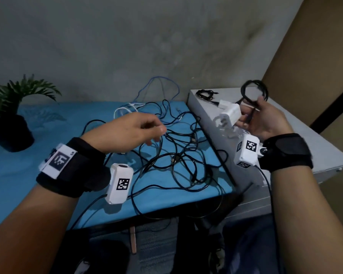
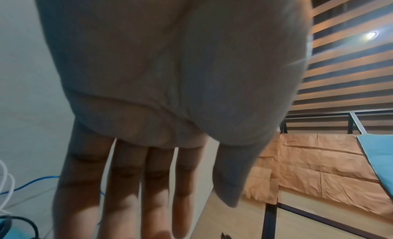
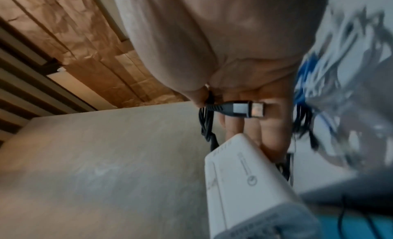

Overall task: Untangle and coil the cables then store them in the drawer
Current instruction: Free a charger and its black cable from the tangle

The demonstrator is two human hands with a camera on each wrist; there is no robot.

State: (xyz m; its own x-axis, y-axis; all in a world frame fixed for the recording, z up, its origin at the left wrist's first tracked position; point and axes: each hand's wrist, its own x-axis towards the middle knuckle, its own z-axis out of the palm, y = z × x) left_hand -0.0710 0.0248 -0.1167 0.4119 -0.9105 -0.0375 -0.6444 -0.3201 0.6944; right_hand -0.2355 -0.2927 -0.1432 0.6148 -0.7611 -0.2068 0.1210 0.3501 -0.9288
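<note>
My right hand (image 1: 251, 115) is raised over the white cabinet (image 1: 325, 151) and pinches a coiled black cable (image 1: 253, 91) between thumb and fingers. In the right wrist view the coil (image 3: 206, 121) runs under the thumb, and its USB plug (image 3: 246, 109) lies across the fingers. A white charger block (image 1: 231, 113) (image 3: 240, 175) sits against the fingertips; whether it is held I cannot tell. My left hand (image 1: 156, 133) hovers over the tangle of black cables (image 1: 176, 155) on the blue table (image 1: 57, 155), its fingers (image 2: 127, 192) straight and holding nothing.
A blue cable (image 1: 156, 82) and a white cable (image 1: 125, 109) loop at the back of the tangle. A small coiled black cable (image 1: 205, 94) lies on the cabinet's far corner. A potted plant (image 1: 14, 107) stands at the table's left.
</note>
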